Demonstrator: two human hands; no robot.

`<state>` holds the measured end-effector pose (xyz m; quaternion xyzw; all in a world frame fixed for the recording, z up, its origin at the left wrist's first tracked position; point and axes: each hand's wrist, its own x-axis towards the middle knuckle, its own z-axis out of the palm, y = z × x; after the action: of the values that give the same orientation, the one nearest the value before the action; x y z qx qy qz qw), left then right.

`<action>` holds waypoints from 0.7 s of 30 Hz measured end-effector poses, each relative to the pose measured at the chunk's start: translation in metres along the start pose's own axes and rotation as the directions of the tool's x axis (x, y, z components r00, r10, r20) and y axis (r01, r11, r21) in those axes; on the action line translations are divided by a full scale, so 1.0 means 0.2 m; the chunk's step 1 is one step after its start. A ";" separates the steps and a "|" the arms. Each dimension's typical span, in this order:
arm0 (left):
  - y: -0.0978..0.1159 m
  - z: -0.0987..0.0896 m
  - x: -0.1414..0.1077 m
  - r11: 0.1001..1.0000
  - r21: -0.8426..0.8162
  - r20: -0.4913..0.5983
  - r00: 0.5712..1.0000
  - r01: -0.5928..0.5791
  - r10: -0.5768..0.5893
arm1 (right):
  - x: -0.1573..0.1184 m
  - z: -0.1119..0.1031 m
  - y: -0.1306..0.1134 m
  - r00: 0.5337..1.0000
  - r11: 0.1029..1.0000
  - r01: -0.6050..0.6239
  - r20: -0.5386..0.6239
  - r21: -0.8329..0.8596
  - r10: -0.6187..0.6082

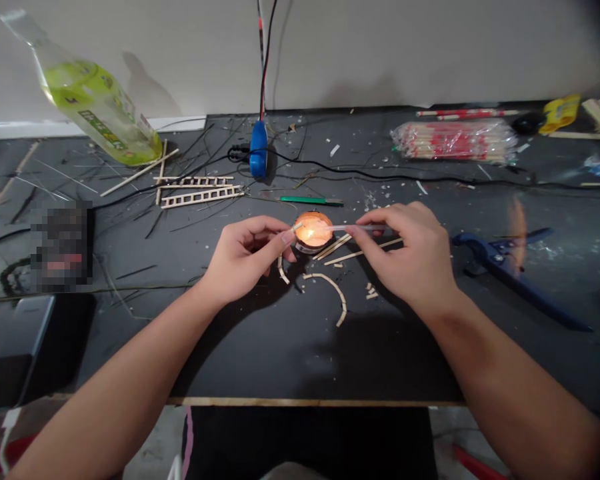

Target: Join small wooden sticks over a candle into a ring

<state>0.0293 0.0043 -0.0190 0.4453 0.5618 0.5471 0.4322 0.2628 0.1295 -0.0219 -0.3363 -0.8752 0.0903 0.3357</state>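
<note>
My left hand (250,257) pinches a short curved strip of small wooden pieces (283,270) at the left side of a lit candle in a round tin (314,233). From the right, my right hand (405,250) grips a thin translucent stick (347,228), its tip over the candle by the flame. In front of the candle, a curved row of joined wooden pieces (337,293) lies on the dark table (260,360). Thin wooden sticks (363,252) and small cut bits (371,291) lie beneath and beside my right hand.
Blue cutters (520,277) lie at the right. Behind the candle are a green tool (310,200), a blue device (259,150) and a black cable. Small wooden ladders (200,195) and a bottle (95,107) stand back left; wrapped sticks (455,140) are back right. A power bank (17,340) lies left.
</note>
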 end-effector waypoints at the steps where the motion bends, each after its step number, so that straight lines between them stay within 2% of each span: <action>1: 0.00 0.00 0.00 1.000 -0.001 0.002 1.000 0.001 -0.001 | 0.00 0.00 0.00 1.000 1.000 -0.003 -0.001 0.004 0.003; 11: 0.01 0.01 -0.01 0.999 -0.014 0.053 0.998 0.047 -0.046 | -0.01 -0.02 -0.03 0.979 0.983 -0.081 -0.173 0.164 0.109; 21: 0.00 0.00 -0.01 0.996 -0.006 0.079 0.993 0.090 -0.090 | 0.00 -0.03 -0.03 0.981 0.985 -0.034 -0.183 0.170 0.065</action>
<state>0.0296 0.0021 -0.0181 0.4386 0.5615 0.5117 0.4801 0.2639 0.1237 -0.0142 -0.3360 -0.8205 0.1390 0.4412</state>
